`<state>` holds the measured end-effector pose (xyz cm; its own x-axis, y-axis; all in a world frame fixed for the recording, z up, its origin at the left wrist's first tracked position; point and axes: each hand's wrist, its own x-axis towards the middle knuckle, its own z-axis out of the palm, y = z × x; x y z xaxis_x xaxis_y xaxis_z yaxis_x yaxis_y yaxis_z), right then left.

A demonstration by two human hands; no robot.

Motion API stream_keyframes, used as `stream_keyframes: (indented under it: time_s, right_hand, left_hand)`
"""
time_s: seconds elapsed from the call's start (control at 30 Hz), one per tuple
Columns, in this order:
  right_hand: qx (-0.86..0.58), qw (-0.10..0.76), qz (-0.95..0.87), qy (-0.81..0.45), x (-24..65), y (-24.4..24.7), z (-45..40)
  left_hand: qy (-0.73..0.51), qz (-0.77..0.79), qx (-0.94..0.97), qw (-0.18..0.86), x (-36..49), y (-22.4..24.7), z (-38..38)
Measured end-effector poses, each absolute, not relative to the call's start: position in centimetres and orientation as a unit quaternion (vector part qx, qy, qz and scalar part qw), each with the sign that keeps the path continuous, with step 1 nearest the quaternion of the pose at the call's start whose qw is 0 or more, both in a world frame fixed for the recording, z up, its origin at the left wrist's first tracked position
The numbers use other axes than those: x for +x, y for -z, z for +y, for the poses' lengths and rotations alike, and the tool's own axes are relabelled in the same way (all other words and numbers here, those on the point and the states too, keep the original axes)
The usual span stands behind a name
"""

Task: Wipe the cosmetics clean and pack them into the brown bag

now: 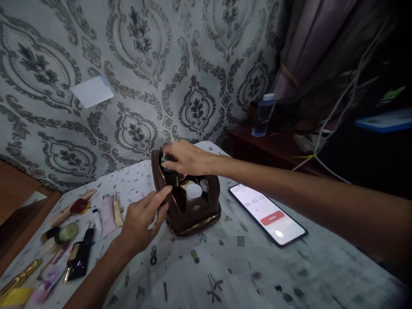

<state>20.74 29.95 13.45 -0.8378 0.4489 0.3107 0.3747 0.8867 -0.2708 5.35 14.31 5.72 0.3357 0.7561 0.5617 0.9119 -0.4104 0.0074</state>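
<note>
A brown makeup bag [193, 221] with a gold zip stands unzipped on the patterned cloth. My right hand [182, 158] reaches across into its far left end, fingers closed around a small dark greenish container [168, 164], partly hidden by the fingers. My left hand [141, 219] grips the bag's near left edge, index finger on the zip rim. A small white thing [153, 219] shows by its curled fingers; I cannot make out what it is. Inside the bag sit a white-lidded jar [193, 193] and other items in shadow.
Cosmetics lie at the left, including a pink tube [108, 214], a black bottle [82, 253] and a round green-lidded jar [68, 232]. A phone [270, 214] showing a timer lies right of the bag. A water bottle [263, 116] stands on the dark red side table [241, 143].
</note>
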Motion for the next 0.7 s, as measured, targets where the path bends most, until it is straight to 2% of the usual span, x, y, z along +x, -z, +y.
stream_keyframes:
  time_s: [0.3, 0.43, 0.6, 0.7]
  right_hand:
    - [-0.197, 0.090, -0.972, -0.092, 18.5, -11.2, 31.2]
    - [-0.210, 0.085, -0.969, -0.101, 18.3, -11.0, 31.0]
    - [-0.232, 0.122, -0.959, -0.105, 18.7, -11.4, 30.0]
    - [-0.237, 0.100, -0.958, -0.122, 18.9, -12.4, 30.0]
  left_hand:
    - [0.251, -0.520, -0.806, 0.130, 5.2, -5.5, 14.0]
    - [0.245, -0.533, -0.803, 0.107, 5.2, -5.5, 13.8]
    - [0.240, -0.540, -0.799, 0.111, 5.5, -5.7, 13.8]
    - [0.244, -0.538, -0.798, 0.122, 5.6, -5.7, 13.9]
